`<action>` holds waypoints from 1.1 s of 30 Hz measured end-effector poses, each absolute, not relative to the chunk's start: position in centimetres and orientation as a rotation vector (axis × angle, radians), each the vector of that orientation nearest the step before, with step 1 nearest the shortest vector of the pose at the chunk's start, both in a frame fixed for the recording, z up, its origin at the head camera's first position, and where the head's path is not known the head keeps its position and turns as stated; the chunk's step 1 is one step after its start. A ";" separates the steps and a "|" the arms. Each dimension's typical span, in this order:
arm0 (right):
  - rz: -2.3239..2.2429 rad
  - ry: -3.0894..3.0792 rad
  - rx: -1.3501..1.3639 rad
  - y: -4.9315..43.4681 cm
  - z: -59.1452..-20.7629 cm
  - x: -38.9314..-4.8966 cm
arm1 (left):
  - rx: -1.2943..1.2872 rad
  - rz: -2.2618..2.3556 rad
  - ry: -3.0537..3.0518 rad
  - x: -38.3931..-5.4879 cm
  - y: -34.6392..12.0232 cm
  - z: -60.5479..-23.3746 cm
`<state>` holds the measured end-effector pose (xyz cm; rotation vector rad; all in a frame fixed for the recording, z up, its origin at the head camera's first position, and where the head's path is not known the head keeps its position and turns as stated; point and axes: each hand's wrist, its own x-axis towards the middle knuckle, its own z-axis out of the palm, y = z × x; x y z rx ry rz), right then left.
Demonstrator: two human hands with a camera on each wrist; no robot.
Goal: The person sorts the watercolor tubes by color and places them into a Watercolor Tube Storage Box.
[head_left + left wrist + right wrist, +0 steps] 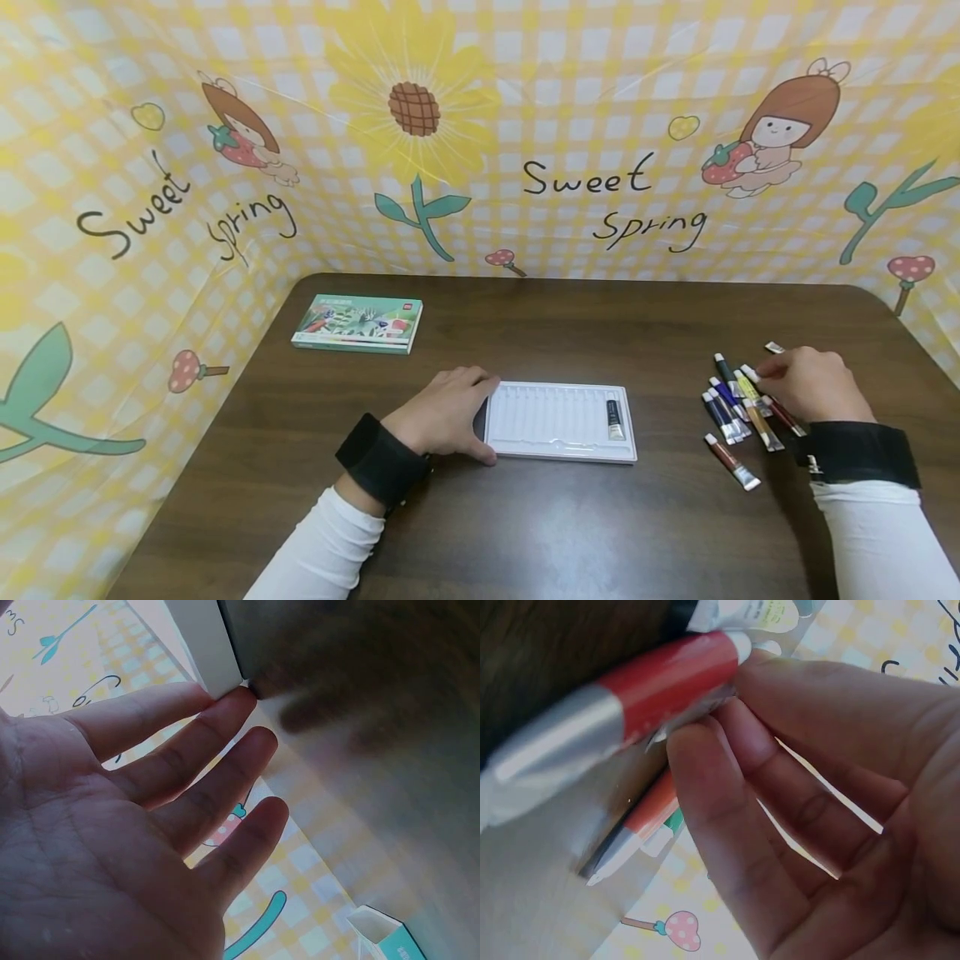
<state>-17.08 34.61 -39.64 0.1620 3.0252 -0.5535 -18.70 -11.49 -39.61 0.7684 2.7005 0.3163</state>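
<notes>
My left hand (442, 412) rests at the left end of a white plastic tray (555, 454), its thumb by the near corner. In the left wrist view the fingers (232, 772) are nearly straight, with fingertips right at the tray's corner. One dark paint tube (614, 419) lies in the tray's right end. Over a pile of paint tubes, my right hand (813, 385) pinches a tube, its silvery end showing between thumb and index finger. A red tube (671, 686) partly covers that grip in the right wrist view. An orange tube (652, 806) shows below it.
A green illustrated box (358, 325) lies at the back left of the brown table (555, 533). Nearer than the pile is a reddish-brown tube (731, 462). A yellow checked cloth (570, 108) hangs behind and at the sides.
</notes>
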 end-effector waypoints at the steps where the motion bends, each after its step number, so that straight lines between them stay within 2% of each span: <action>1: -0.551 3.029 0.164 34.6 -39.7 -17.1 | 0.767 0.316 2.700 -18.7 -11.5 -39.6; 33: -0.522 3.070 0.161 34.4 -40.0 -17.3 | 0.762 0.330 2.695 -18.7 -11.5 -39.6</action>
